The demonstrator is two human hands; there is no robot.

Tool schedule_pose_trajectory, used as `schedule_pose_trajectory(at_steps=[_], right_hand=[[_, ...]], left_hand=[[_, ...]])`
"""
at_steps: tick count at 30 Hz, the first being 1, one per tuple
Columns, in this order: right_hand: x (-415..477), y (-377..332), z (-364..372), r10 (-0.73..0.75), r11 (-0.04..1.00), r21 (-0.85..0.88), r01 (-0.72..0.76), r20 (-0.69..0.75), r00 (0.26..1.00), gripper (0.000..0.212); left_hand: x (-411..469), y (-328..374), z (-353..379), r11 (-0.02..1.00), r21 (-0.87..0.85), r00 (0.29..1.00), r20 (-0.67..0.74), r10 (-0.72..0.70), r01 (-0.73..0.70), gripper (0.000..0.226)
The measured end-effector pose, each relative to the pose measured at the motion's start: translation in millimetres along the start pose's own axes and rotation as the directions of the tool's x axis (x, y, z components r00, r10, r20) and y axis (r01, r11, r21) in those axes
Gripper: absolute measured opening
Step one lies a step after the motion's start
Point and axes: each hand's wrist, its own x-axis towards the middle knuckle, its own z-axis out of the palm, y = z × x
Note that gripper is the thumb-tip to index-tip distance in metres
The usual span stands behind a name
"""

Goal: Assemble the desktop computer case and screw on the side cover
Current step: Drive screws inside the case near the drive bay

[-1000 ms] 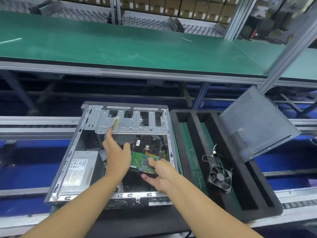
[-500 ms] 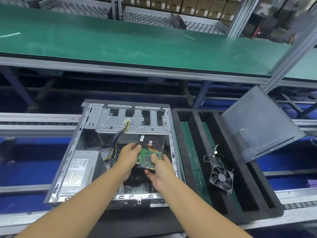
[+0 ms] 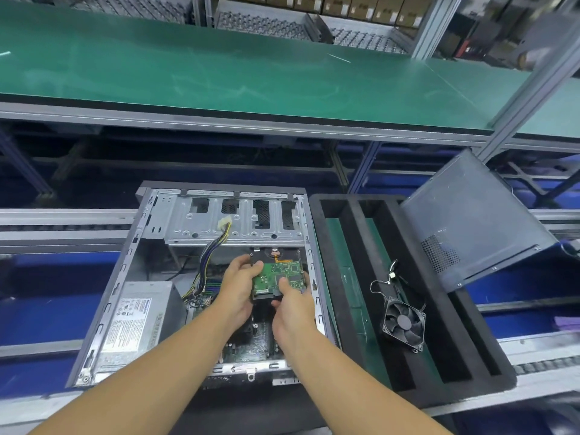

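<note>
An open metal computer case (image 3: 163, 215) lies on its side in front of me, its inside facing up. Both hands hold a hard drive (image 3: 284, 271), green circuit board up, just below the silver drive cage (image 3: 238, 221). My left hand (image 3: 240, 285) grips the drive's left edge. My right hand (image 3: 293, 309) grips its near right corner, thumb on the board. The dark side cover (image 3: 470, 215) leans tilted at the right, over the foam tray.
A power supply (image 3: 138, 315) sits at the case's left, with a cable bundle (image 3: 213, 246) rising to the cage. A black foam tray (image 3: 351, 277) to the right holds a loose fan (image 3: 404, 323). A green bench (image 3: 251, 73) runs behind.
My left hand let go of the cable bundle by the drive cage and came down to the hard drive's left edge. Both hands now hold the drive, raised slightly toward the cage.
</note>
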Motion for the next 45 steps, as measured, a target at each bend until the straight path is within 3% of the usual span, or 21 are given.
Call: schedule_pose_trajectory(at_steps=[6, 8, 12, 15, 20, 23, 26, 29, 35, 38, 41, 45], right_hand=[[-5, 0, -6, 0.084, 0.988, 0.123, -0.095, 0.094, 0.992, 0.033], [-6, 0, -8, 0.109, 0.981, 0.152, -0.121, 0.087, 0.99, 0.033], [-3, 1, -4, 0.163, 0.969, 0.181, -0.167, 0.034, 0.986, 0.039], [-3, -1, -1, 0.158, 0.961, 0.227, -0.16, 0.03, 0.987, 0.03], [-2, 1, -2, 0.108, 0.974, 0.2, -0.111, 0.023, 0.994, 0.02], [-3, 1, -2, 0.108, 0.976, 0.184, -0.114, 0.042, 0.993, 0.027], [-3, 1, 0, 0.067, 0.98, 0.184, -0.076, 0.055, 0.996, 0.038], [-4, -1, 0, 0.073, 0.987, 0.144, -0.077, 0.035, 0.997, 0.033], [7, -14, 26, 0.022, 0.952, 0.304, -0.04, 0.061, 0.998, 0.035], [16, -21, 36, 0.013, 0.944, 0.328, -0.031, 0.057, 0.998, 0.058], [20, -21, 42, -0.074, 0.953, 0.298, 0.045, 0.084, 0.994, 0.076], [28, -16, 48, -0.15, 0.977, 0.161, 0.141, 0.044, 0.988, 0.072]], left_hand=[[4, 2, -18, 0.976, -0.154, 0.98, 0.152, -0.13, 0.153, 0.025], [10, 3, -24, 0.959, -0.221, 0.98, 0.128, -0.15, 0.176, 0.026], [25, 8, -11, 0.947, -0.151, 0.954, 0.148, -0.26, 0.282, 0.042], [35, 9, -6, 0.929, -0.118, 0.927, 0.182, -0.328, 0.352, 0.059], [49, 9, 0, 0.912, 0.067, 0.899, 0.152, -0.411, 0.406, 0.059], [55, 9, 1, 0.915, 0.111, 0.898, 0.18, -0.401, 0.387, 0.058], [58, 7, -3, 0.928, 0.03, 0.906, 0.206, -0.368, 0.37, 0.059], [54, 8, -5, 0.915, -0.042, 0.875, 0.314, -0.37, 0.402, 0.064], [52, 9, -3, 0.825, -0.277, 0.845, 0.377, -0.379, 0.493, 0.06], [53, 10, -2, 0.796, -0.379, 0.866, 0.37, -0.336, 0.471, 0.052], [49, 15, -3, 0.819, -0.345, 0.862, 0.397, -0.316, 0.459, 0.048], [45, 21, -10, 0.871, -0.307, 0.887, 0.387, -0.253, 0.383, 0.036]])
